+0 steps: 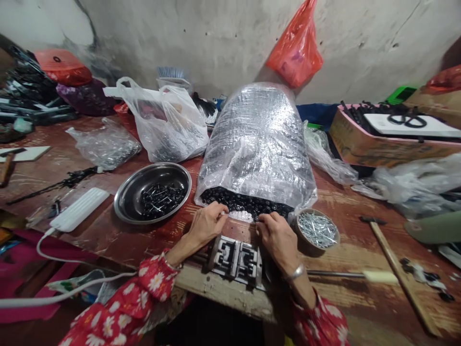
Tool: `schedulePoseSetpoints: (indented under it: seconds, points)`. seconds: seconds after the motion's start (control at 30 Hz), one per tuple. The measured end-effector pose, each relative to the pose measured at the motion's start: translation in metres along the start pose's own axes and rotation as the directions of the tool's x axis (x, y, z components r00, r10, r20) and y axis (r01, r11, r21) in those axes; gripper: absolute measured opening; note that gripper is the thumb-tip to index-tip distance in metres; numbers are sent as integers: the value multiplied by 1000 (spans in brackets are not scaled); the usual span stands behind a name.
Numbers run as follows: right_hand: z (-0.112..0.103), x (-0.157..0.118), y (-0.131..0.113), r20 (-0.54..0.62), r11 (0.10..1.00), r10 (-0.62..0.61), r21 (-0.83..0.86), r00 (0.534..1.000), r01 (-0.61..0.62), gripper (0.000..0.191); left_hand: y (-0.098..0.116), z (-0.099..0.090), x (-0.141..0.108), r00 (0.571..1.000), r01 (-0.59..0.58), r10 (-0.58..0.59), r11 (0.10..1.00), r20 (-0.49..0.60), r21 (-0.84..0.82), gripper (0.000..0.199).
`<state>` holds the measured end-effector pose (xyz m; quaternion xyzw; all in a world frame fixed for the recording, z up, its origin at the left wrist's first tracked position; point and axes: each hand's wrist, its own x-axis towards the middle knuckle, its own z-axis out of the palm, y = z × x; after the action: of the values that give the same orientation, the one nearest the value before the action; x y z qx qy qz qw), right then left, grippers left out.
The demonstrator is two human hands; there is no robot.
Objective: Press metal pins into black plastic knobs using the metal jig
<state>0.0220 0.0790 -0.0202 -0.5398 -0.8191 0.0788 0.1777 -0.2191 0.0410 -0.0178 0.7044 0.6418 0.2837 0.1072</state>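
A large translucent woven plastic bag [257, 129] lies with its mouth towards me, and small black plastic parts [248, 203] fill the opening. My left hand [209, 223] pinches the lower lip of the bag at its left. On the other side, my right hand [278, 235] has its fingers curled on the same lip. Between and below my hands sits a metal mould-like block [236, 262] with dark slots, at the table's front edge. To the right of the bag mouth stands a round tub of nails [317, 229]. A steel bowl [124, 199] holding black parts with metal pins is at the left.
A white power strip [79, 209] with a cable lies left. Right are a hammer [399, 274], a rod with a pale handle [380, 277] and a box [382, 151] of black parts. A white plastic bag [169, 125] stands behind the bowl; a red bag [298, 53] hangs on the wall.
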Motion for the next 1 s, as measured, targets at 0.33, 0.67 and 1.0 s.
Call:
schedulePoseSetpoints:
  seconds: [0.33, 0.67, 1.0]
  points:
    - [14, 18, 2, 71, 993, -28, -116, 997, 36, 11, -22, 18, 26, 991, -91, 79, 990, 105, 112, 17]
    - [8, 12, 3, 72, 991, -103, -73, 992, 108, 12, -30, 18, 16, 989, -123, 112, 984, 93, 126, 10]
    - [-41, -19, 66, -282, 993, 101, -33, 954, -115, 25, -38, 15, 6, 991, -121, 123, 992, 49, -45, 20]
